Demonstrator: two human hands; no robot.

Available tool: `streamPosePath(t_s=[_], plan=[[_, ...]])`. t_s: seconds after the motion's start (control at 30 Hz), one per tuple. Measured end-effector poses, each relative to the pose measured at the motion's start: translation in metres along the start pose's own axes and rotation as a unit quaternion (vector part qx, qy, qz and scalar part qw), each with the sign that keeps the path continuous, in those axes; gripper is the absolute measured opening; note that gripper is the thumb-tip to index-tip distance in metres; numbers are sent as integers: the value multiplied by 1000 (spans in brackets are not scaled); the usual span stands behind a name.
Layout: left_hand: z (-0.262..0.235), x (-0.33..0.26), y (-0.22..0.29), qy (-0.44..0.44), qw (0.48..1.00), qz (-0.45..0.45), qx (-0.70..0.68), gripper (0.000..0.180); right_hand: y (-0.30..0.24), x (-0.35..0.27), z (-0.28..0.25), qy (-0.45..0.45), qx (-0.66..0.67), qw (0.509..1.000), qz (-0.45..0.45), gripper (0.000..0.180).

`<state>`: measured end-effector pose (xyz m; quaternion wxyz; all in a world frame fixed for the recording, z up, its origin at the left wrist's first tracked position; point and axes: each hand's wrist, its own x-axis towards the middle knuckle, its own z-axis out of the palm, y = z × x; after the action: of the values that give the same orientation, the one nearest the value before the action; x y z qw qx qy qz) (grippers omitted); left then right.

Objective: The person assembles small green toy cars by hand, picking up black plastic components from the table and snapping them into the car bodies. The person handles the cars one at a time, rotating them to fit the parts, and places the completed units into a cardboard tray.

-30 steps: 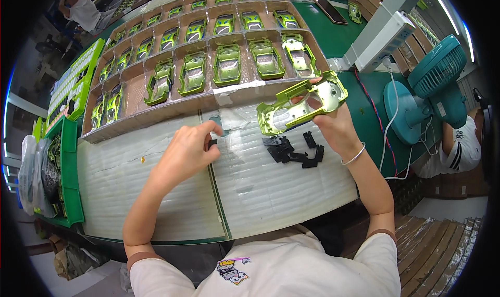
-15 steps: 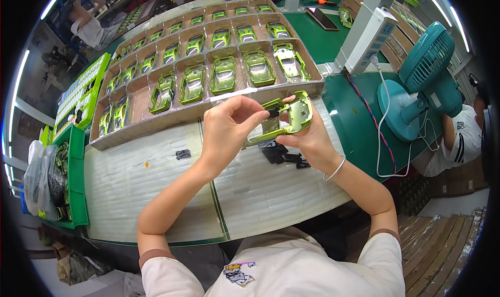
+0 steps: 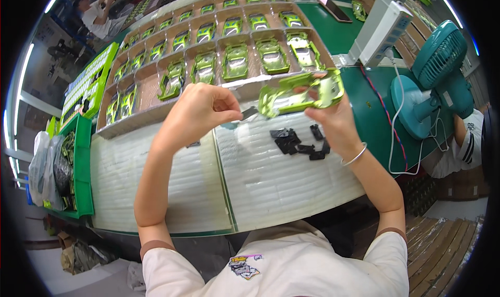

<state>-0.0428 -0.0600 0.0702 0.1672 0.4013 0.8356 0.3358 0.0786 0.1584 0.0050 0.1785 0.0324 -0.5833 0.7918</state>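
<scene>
Drawn back from the green car shell (image 3: pixel 301 93) — my left hand (image 3: pixel 200 112) pinches a small dark part (image 3: pixel 249 112); my right hand (image 3: pixel 333 121) grips the shell, black parts (image 3: pixel 298 143) just below.

The lime-green toy car body shell (image 3: pixel 301 93) looks like glossy, metallic-painted plastic. The small black parts (image 3: pixel 298 142) at centre right seem matt plastic. They lie on a white ribbed foam sheet (image 3: pixel 271 177), soft and dull. The brown compartmented tray (image 3: pixel 151 86) in the upper frame looks like rough cardboard.
</scene>
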Motion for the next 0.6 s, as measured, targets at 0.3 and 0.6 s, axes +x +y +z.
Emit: streamPosePath(t_s=[0.3,0.6], plan=[[25,3,-11,-88,970,83,212,12,-7,8,-9,33,-20,998,-41,59],[86,21,-21,-22,989,130,66,15,-5,7,-16,27,-32,998,-46,60]])
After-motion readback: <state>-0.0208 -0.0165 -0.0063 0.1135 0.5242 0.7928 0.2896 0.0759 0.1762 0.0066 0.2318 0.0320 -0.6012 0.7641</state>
